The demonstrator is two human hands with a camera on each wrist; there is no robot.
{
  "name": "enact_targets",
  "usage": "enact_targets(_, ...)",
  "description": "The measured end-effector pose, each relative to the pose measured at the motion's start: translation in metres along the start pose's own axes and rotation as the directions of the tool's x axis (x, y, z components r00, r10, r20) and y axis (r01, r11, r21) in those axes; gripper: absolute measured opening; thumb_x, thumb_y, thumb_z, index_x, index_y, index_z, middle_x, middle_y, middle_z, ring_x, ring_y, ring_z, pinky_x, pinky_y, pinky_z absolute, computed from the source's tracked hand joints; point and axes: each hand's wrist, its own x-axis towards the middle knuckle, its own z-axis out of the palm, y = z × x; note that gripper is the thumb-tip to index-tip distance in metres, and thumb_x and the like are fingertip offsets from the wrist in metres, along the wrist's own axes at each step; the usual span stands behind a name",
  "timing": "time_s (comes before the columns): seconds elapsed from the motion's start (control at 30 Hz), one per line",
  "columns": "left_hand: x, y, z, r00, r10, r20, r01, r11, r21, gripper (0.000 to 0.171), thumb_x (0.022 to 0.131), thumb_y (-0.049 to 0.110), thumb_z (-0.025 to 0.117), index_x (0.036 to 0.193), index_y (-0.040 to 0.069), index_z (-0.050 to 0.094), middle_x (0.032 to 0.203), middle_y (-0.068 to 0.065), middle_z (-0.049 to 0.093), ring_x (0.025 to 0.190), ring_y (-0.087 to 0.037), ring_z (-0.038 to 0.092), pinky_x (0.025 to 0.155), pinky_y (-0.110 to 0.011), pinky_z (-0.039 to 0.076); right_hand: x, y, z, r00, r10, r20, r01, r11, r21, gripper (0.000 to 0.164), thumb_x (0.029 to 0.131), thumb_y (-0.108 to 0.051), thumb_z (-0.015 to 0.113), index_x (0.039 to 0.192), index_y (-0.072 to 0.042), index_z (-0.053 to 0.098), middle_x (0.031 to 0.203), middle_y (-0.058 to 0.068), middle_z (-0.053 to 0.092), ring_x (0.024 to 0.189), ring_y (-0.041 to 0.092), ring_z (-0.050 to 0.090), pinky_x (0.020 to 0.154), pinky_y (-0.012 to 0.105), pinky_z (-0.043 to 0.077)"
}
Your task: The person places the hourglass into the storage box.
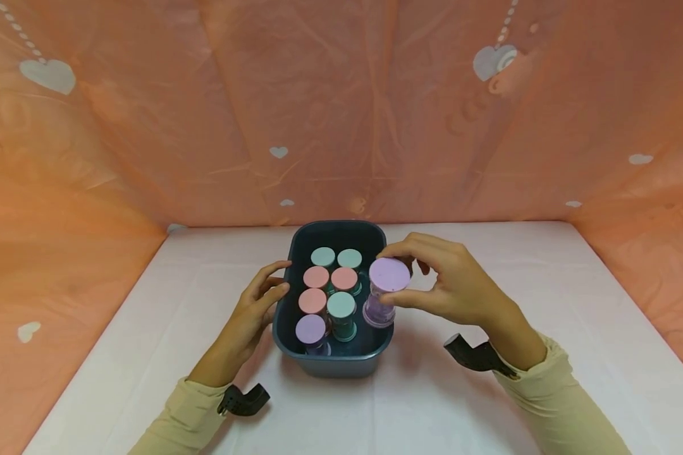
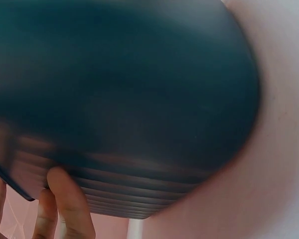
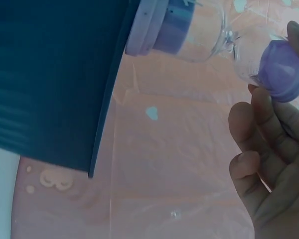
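My right hand [image 1: 452,281] pinches the upper purple cap of a sand timer [image 1: 389,275] between thumb and fingers. This timer stands roughly upright at the right rim of a dark blue bin [image 1: 336,368]. In the right wrist view, clear bulbs with purple sand show on the sand timer [image 3: 209,35], and the bin wall partly hides its lower cap. Inside the bin stand several more timers, with mint caps [image 1: 341,304], pink caps [image 1: 315,277] and a purple cap [image 1: 310,329]. My left hand [image 1: 256,309] rests its fingers against the bin's left side.
A white cloth [image 1: 432,404] covers the table under the bin. Behind it and at both sides hangs an orange-pink sheet [image 1: 319,114] with pale hearts. Black wrist cameras [image 1: 472,354] sit on both forearms.
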Motion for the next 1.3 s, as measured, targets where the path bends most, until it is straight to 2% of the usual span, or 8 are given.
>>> enact_targets(0.23,0.000,-0.001,-0.002,1.000,0.003,-0.001,-0.003,1.000,0.002,0.043,0.102,0.026,0.052,0.144,0.022,0.044,0.119,-0.007,0.044,0.116,-0.027,0.046,0.092,-0.040,0.047,0.011,0.002,0.018,0.999,-0.004,0.052,0.003,1.000,0.022,0.049,0.068,-0.032,0.092,0.109,-0.022,0.069,0.091,-0.015,0.061,0.082,0.000,0.054,0.068,0.024,0.045)
enact_targets(0.43,0.004,0.000,0.001,1.000,0.009,0.006,-0.009,1.000,-0.001,0.042,0.102,0.025,0.052,0.143,0.022,0.046,0.117,-0.008,0.044,0.113,-0.028,0.048,0.091,-0.041,0.048,0.008,0.004,0.029,0.996,-0.018,0.090,0.014,0.999,0.042,0.046,0.069,-0.032,0.091,0.108,-0.021,0.069,0.093,-0.014,0.063,0.083,0.000,0.055,0.072,0.019,0.048)
enact_targets(0.57,0.005,0.002,0.003,1.000,0.001,0.006,-0.001,1.000,-0.007,0.042,0.102,0.026,0.053,0.143,0.022,0.046,0.118,-0.008,0.043,0.114,-0.028,0.047,0.092,-0.041,0.047,0.006,0.004,0.034,0.989,-0.014,0.147,0.013,1.000,0.008,0.046,0.071,-0.040,0.089,0.109,-0.023,0.069,0.094,-0.015,0.061,0.084,0.000,0.056,0.074,0.020,0.049)
enact_targets(0.73,0.003,0.003,0.001,1.000,-0.004,0.005,0.004,1.000,-0.003,0.043,0.102,0.025,0.053,0.144,0.021,0.045,0.118,-0.008,0.044,0.115,-0.028,0.046,0.092,-0.041,0.048,0.007,0.006,0.045,0.971,0.000,0.237,0.022,0.996,-0.091,0.049,0.073,-0.054,0.082,0.110,-0.024,0.070,0.095,-0.016,0.061,0.086,0.005,0.056,0.081,0.025,0.045)
enact_targets(0.87,0.001,0.003,-0.001,1.000,-0.004,-0.003,0.004,1.000,-0.003,0.042,0.102,0.025,0.052,0.143,0.022,0.045,0.119,-0.008,0.044,0.118,-0.027,0.043,0.091,-0.040,0.048,0.009,0.007,0.054,0.951,0.015,0.308,0.034,0.988,-0.153,0.050,0.074,-0.063,0.078,0.107,-0.026,0.071,0.096,-0.017,0.063,0.090,0.002,0.055,0.084,0.028,0.043)
enact_targets(1.03,0.000,0.002,-0.002,1.000,-0.005,-0.003,0.005,1.000,-0.003,0.041,0.102,0.026,0.052,0.143,0.023,0.045,0.120,-0.008,0.044,0.119,-0.027,0.043,0.091,-0.039,0.047,0.010,0.010,0.060,0.931,0.034,0.363,0.032,0.984,-0.176,0.050,0.073,-0.064,0.077,0.105,-0.027,0.072,0.098,-0.018,0.067,0.095,0.002,0.057,0.088,0.029,0.043)
enact_targets(1.3,0.001,0.002,-0.001,1.000,-0.004,-0.001,0.004,1.000,0.009,0.043,0.102,0.026,0.052,0.144,0.021,0.045,0.120,-0.008,0.044,0.118,-0.027,0.043,0.092,-0.038,0.046,0.010,0.010,0.063,0.899,0.076,0.431,-0.007,0.987,-0.159,0.049,0.074,-0.061,0.079,0.107,-0.026,0.073,0.101,-0.016,0.067,0.099,0.004,0.056,0.091,0.031,0.041)
